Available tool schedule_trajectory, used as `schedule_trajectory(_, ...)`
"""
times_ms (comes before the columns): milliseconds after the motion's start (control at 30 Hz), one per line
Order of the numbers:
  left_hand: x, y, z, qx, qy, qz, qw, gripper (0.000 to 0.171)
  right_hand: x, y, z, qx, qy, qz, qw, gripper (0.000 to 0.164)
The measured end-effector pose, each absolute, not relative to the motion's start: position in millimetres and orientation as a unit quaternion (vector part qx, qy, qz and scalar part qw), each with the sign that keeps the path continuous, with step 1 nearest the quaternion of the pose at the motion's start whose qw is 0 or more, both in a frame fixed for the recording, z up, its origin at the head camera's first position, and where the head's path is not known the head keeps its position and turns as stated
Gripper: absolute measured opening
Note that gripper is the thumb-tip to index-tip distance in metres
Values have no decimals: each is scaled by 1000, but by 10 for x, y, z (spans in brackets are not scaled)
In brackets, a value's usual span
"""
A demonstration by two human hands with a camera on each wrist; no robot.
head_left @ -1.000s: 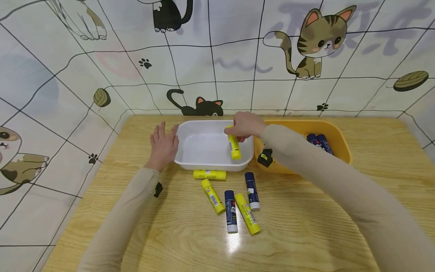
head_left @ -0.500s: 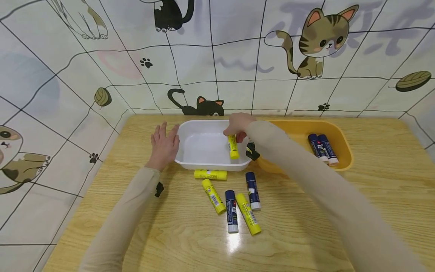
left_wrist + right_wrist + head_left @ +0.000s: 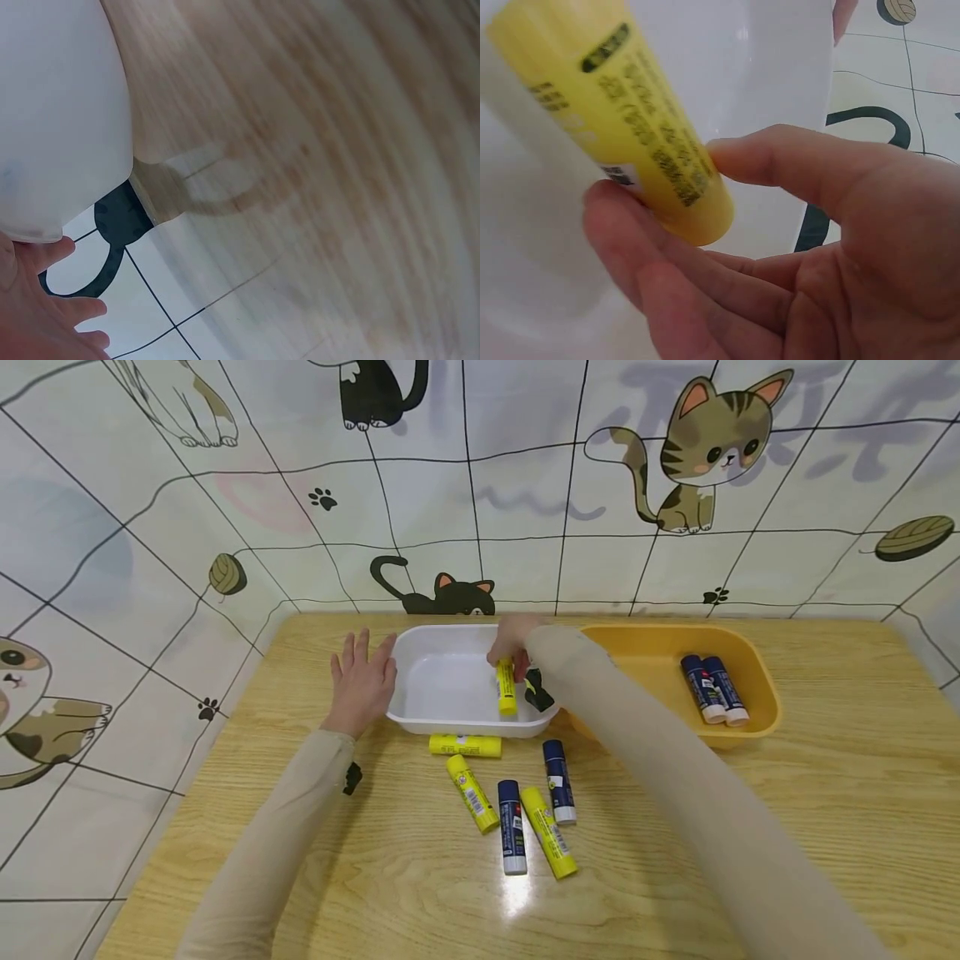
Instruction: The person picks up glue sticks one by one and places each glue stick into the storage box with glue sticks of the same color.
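Note:
My right hand [image 3: 514, 642] pinches a yellow glue stick [image 3: 506, 689] between thumb and fingers, inside the right part of the white tray [image 3: 405, 724]. The right wrist view shows this glue stick [image 3: 622, 112] tilted, its end between the thumb and fingertips. With fingers spread, my left hand [image 3: 363, 685] rests at the tray's left edge. In the left wrist view the left hand [image 3: 45, 315] touches the tray's rim. On the table in front lie three yellow glue sticks, one [image 3: 465, 746] close along the tray, and two dark blue glue sticks, one [image 3: 512, 827] nearest me.
An orange-yellow tray [image 3: 765, 727] stands right of the white one, partly covered by my right forearm. Two dark blue glue sticks [image 3: 703, 689] lie in its right end. A wall covering with cat drawings [image 3: 525, 510] rises behind the wooden table [image 3: 390, 877].
My right hand has moved left and slightly down with the yellow glue stick, deeper over the white tray. The left hand has stayed in place.

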State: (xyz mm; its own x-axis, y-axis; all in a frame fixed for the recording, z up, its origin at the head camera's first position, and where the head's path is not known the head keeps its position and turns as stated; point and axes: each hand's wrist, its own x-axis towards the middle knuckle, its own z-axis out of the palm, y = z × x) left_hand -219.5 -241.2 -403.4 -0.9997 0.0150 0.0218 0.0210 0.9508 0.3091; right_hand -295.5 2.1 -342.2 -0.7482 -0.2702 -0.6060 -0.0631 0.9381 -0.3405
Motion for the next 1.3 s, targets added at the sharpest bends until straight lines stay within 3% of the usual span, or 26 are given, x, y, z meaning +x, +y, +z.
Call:
schedule_trajectory(367, -2200, -2403, -4032, -11, -989, -149, 4, 50, -2883, -43, -3411, -67, 928, -106, 351, 26)
schedule_trajectory(600, -2204, -2382, -4013, -9, -989, -149, -7, 50, -2874, -47, -3365, -63, 926, -83, 363, 34)
schedule_trajectory(800, -2200, -2384, -4013, -8, -988, -154, -8, 50, -2843, 40, -3364, -68, 933, -103, 339, 34)
schedule_trajectory(1300, -2199, -2396, -4019, -12, -987, -158, -13, 50, -2369, 427, -3164, -154, 945, -125, 260, 26)
